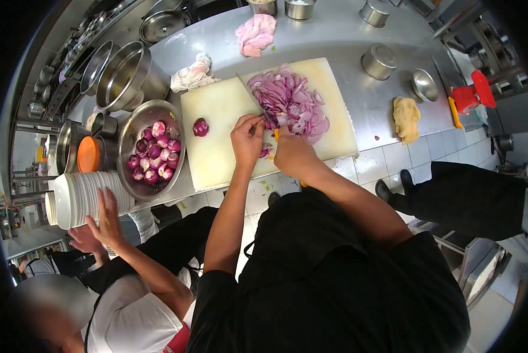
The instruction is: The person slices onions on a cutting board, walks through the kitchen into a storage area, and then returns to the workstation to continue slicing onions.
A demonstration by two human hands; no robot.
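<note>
My right hand (296, 154) is closed around the yellow-orange handle of a kitchen knife (253, 93). The blade points away from me across a white cutting board (214, 159). Left of the blade, my left hand (247, 138) has its fingers curled together close to the knife; what they hold, if anything, is hidden. A heap of sliced red onion (287, 103) lies to the right of the blade. One whole peeled red onion (201, 127) rests on the board's left part. Small onion pieces (266, 151) lie between my hands.
A steel bowl (181, 156) of peeled red onions stands left of the board. Stacked white plates (70, 203) and a co-worker's open hand (106, 220) are beyond. Cloths (194, 73), steel pots (131, 79) and a red scale (473, 93) surround the board. Another person stands at right.
</note>
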